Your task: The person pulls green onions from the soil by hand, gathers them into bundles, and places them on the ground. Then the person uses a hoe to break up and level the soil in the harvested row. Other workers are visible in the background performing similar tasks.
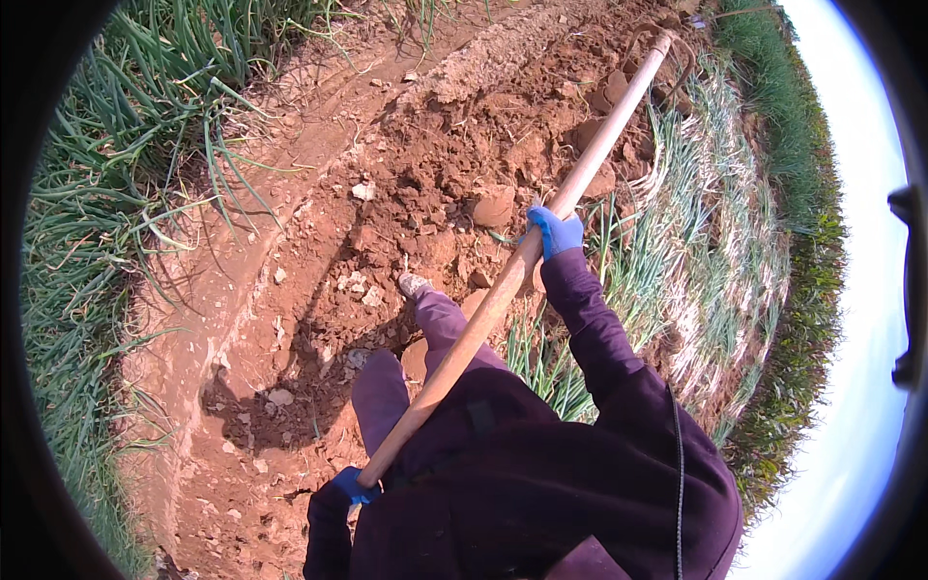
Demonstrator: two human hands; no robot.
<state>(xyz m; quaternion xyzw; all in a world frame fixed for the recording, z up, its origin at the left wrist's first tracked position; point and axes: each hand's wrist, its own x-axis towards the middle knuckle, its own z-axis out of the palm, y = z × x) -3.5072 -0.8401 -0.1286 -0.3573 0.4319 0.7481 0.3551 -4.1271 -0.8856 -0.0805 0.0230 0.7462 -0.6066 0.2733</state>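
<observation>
A long wooden handle (pixel 478 326) runs diagonally across the view. My right hand (pixel 554 230), in a blue glove, grips it around the middle. Near its lower end my left hand (pixel 355 486), also in a blue glove, is closed around it, partly hidden by the sleeve. At the far upper end the handle meets a curved, rusty metal head (pixel 674 43) close to the soil; its exact shape is unclear. Broken reddish-brown soil (pixel 449 159) with clods lies beneath and left of the handle.
Green onion plants (pixel 109 181) stand along the left. Pulled green onions (pixel 710 239) lie in rows at right, with a taller green crop (pixel 797 348) beyond. My shoe (pixel 413 284) is on the loose soil among clods and pale stones or lumps.
</observation>
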